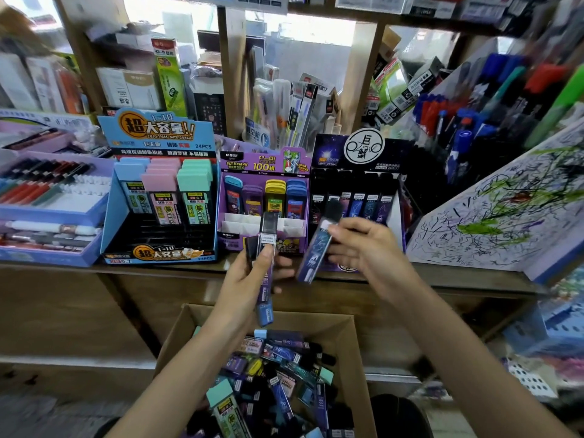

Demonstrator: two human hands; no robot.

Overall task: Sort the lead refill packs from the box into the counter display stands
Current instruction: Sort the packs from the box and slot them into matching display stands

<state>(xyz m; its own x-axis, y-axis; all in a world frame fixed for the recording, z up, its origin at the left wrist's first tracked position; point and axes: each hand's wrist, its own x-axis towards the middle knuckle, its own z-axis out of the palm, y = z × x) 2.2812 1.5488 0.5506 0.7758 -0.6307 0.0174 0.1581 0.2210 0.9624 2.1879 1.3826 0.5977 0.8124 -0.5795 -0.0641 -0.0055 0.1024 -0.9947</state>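
Above the cardboard box (351, 343) of lead refill packs (284, 368), the left hand (243, 281) grips a couple upright (267, 248) and the right hand (369, 248) pinches one blue pack (314, 256) near its cap. They look light, stiff and slick, so they are probably best held mid-length.

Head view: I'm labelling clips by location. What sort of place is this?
Probably a stationery shop: branded display stands of lead refills on the counter, a rack of pens, shelves crammed with boxed stock.
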